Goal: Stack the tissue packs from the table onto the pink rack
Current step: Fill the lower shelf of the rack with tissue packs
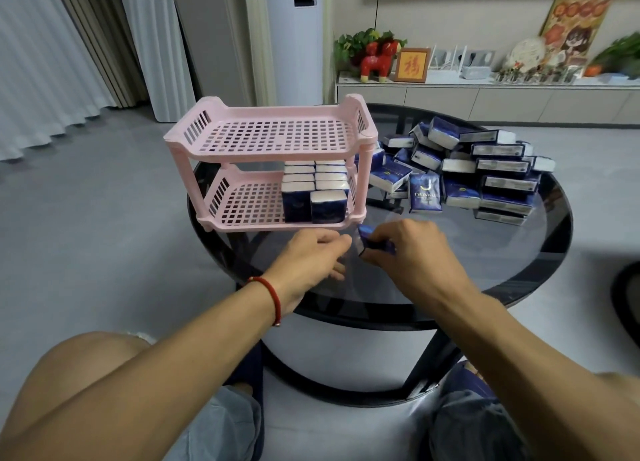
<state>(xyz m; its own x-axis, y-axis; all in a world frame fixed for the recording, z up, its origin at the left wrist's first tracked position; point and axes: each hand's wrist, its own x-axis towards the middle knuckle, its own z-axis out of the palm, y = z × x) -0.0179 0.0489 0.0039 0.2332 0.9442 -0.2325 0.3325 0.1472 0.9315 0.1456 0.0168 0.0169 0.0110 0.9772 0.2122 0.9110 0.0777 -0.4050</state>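
Note:
A pink two-tier rack (pixel 270 138) stands on the left of the round dark glass table (pixel 540 253). Its top shelf is bare. Several blue-and-white tissue packs (pixel 315 190) stand in rows on the right half of its lower shelf. A loose heap of the same packs (pixel 485 170) lies on the table to the right of the rack. Just in front of the rack, my right hand (pixel 412 249) grips one blue tissue pack (pixel 372 241). My left hand (pixel 308 256) is beside it with fingers curled, fingertips near the pack; whether they touch it is unclear.
The rack's left lower shelf (pixel 249 201) holds nothing. My knees are under the table's near edge (pixel 346 311). Behind the table is a low white cabinet (pixel 485 97) with ornaments, and curtains (pixel 52 62) hang at the left.

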